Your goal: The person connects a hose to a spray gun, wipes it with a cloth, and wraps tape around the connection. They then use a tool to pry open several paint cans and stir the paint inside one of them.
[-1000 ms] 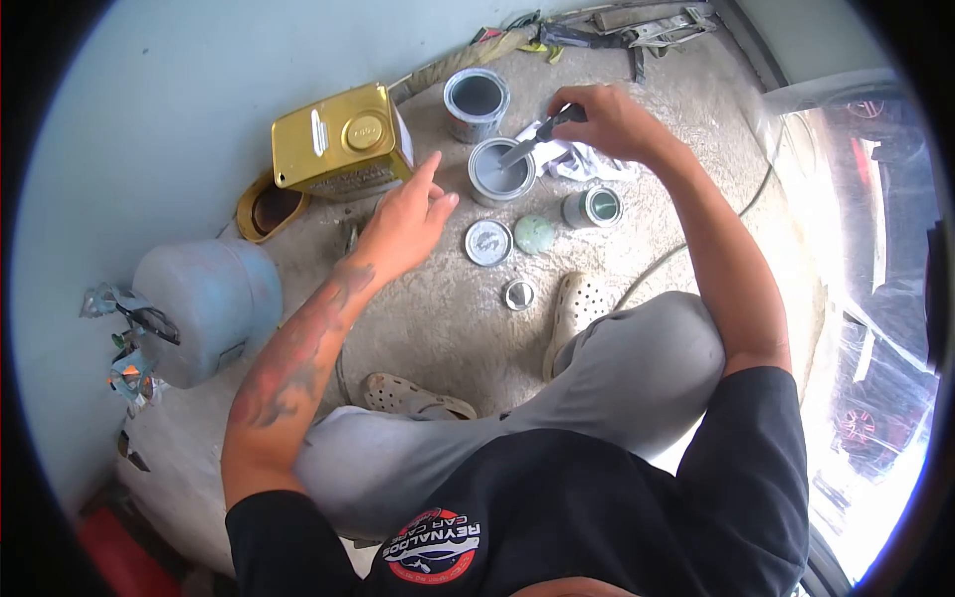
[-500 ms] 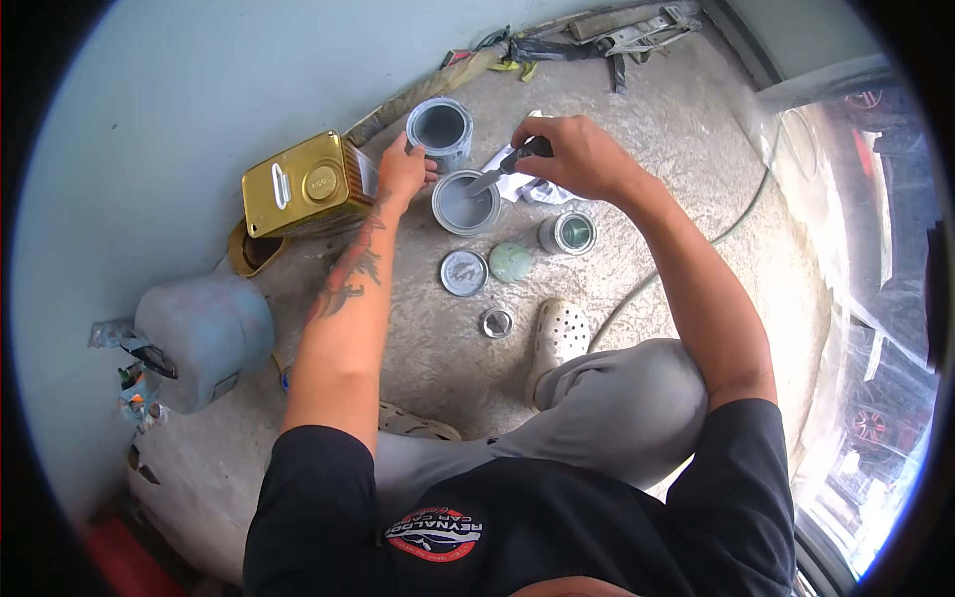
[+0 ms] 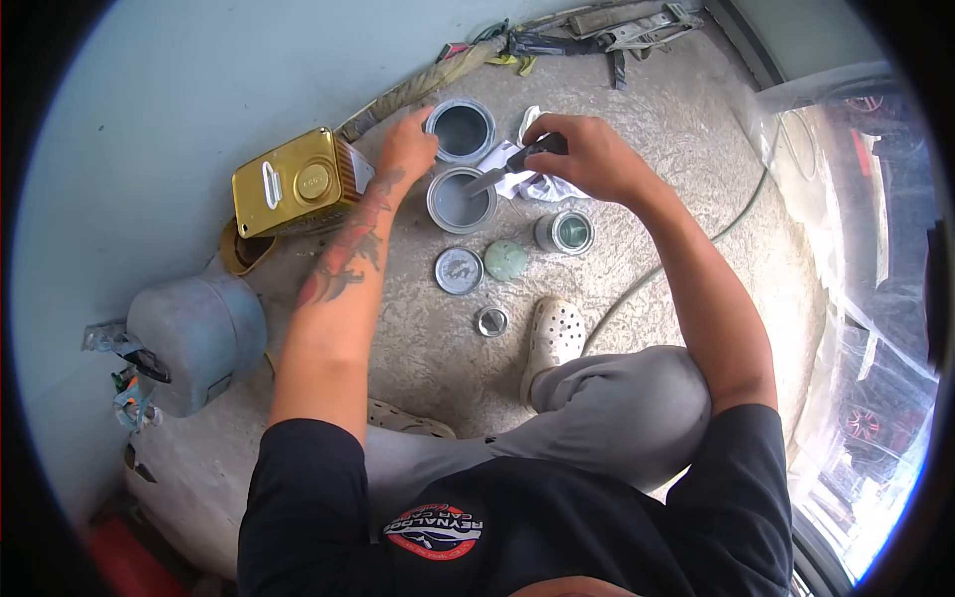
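Note:
My left hand is at the left side of a paint can with a dark grey inside, its fingers closed on the rim and wall and partly hidden. Just nearer to me stands a second open can of grey paint. Above it, my right hand grips a putty knife by its black handle. The knife's flat metal blade slants down into the grey paint. Behind the knife lies a crumpled white cloth.
Nearby on the concrete floor are a green-tinged can, a grey-smeared lid, a pale green lid and a small cup. A gold tin and grey tank stand left. A hose runs right.
My left hand has moved the farther paint can a little to the right, and its opening now faces me more. The knife blade stays in the grey paint.

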The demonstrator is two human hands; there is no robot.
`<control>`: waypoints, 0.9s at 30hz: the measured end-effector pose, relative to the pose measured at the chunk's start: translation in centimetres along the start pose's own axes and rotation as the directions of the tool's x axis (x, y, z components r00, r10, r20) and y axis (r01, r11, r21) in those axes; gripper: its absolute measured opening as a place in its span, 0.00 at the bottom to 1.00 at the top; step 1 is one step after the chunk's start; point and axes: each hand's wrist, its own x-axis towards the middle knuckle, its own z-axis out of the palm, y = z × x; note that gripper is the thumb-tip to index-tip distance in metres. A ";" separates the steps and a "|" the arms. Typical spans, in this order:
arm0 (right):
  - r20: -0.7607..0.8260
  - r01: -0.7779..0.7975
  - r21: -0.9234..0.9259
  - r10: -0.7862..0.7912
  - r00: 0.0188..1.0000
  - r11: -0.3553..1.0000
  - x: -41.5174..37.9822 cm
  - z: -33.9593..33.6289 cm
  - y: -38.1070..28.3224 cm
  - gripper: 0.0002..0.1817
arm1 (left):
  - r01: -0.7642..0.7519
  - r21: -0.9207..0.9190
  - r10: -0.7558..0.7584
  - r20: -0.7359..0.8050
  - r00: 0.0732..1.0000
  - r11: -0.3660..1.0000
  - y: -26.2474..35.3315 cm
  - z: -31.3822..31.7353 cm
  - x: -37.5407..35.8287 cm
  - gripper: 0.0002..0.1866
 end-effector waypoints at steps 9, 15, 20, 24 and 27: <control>-0.030 -0.113 0.086 0.116 0.993 0.990 0.0 -0.5 -0.1 0.17 | -0.293 0.278 0.347 -0.174 0.921 0.915 -1.8 -1.0 -1.0 0.24; -0.054 -0.155 0.158 0.166 0.985 0.975 0.5 -0.2 1.0 0.16 | -0.237 0.404 0.287 -0.068 0.955 0.884 0.0 -2.7 -2.3 0.26; -0.043 -0.195 0.202 0.207 0.977 0.960 0.5 -0.8 1.2 0.15 | -0.270 0.483 0.322 -0.025 0.946 0.833 1.5 -3.4 -3.1 0.25; -0.077 -0.162 0.299 0.194 0.978 0.940 0.9 -1.2 0.8 0.15 | -0.352 0.499 0.422 -0.031 0.906 0.792 1.3 -3.4 -2.9 0.25; -0.123 -0.145 0.327 0.194 0.973 0.934 1.6 -1.0 0.6 0.15 | -0.282 0.469 0.311 0.018 0.950 0.837 2.0 -3.7 -2.4 0.26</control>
